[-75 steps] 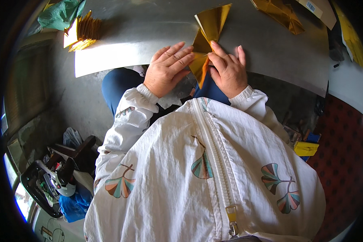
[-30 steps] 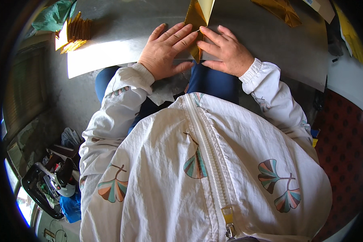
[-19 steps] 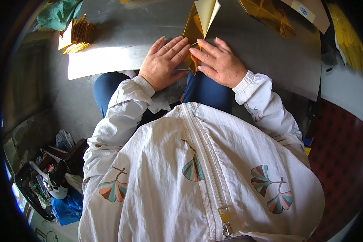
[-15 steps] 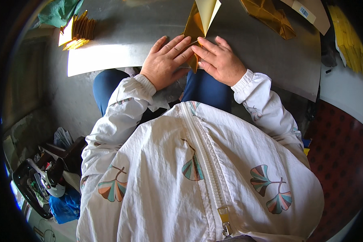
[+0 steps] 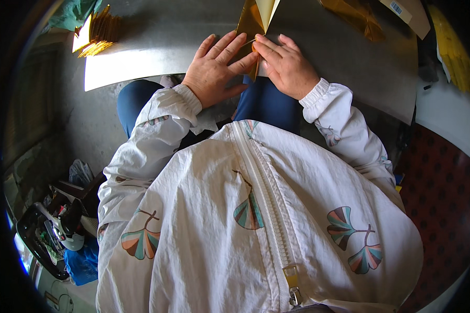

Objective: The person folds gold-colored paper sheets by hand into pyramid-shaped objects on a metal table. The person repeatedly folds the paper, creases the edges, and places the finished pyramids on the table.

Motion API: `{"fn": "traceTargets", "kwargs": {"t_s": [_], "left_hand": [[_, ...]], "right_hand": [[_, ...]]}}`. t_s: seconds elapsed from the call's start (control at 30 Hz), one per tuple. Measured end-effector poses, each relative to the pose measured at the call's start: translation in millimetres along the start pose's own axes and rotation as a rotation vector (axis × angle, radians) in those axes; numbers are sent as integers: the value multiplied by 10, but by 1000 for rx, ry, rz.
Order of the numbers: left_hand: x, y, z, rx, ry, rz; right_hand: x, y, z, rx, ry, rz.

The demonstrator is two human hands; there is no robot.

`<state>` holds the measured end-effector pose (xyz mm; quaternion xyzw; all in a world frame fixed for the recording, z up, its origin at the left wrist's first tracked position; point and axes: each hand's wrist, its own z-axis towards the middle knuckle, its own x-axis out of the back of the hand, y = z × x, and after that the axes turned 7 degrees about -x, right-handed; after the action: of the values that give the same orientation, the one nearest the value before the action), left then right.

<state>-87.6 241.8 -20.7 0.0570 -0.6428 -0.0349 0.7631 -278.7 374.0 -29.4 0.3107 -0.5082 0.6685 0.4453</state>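
A folded sheet of shiny gold paper (image 5: 248, 23) lies on the metal table in front of me, its pale inner side turned up as a pointed flap (image 5: 267, 13). My left hand (image 5: 214, 70) rests flat on its left side, fingers spread, the index fingertip at the fold. From the right, my right hand (image 5: 290, 68) holds the paper's edge at the middle, its front fingertips close together and the thumb bent in below. The paper's lower point sticks out between the two hands. What lies under the fingers is hidden.
The grey metal table (image 5: 156, 31) carries a stack of folded gold pieces (image 5: 102, 31) at the far left. Another gold folded piece (image 5: 357, 18) and a cardboard piece (image 5: 410, 15) lie at the far right. Yellow bundles (image 5: 457, 55) are beyond the right edge.
The view has shifted slightly, so the table and hands sit higher. My right hand's fingertips have drawn closer together on the paper; the left hand stays spread.
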Motion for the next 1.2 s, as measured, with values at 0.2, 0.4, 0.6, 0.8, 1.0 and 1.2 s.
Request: {"fn": "traceTargets", "kwargs": {"t_s": [0.2, 0.4, 0.6, 0.8, 1.0, 1.2], "left_hand": [[6, 54, 17, 11, -26, -13], [37, 47, 7, -33, -48, -27], [77, 38, 3, -37, -59, -59], [88, -58, -42, -99, 45, -177], [50, -51, -34, 35, 208, -329], [48, -54, -21, 120, 179, -256]], "right_hand": [[-8, 2, -8, -12, 0, -10], [-10, 17, 12, 33, 26, -37], [-14, 63, -9, 69, -8, -30], [1, 140, 2, 127, -21, 37], [98, 70, -46, 118, -67, 28], [110, -49, -47, 93, -65, -70]]}}
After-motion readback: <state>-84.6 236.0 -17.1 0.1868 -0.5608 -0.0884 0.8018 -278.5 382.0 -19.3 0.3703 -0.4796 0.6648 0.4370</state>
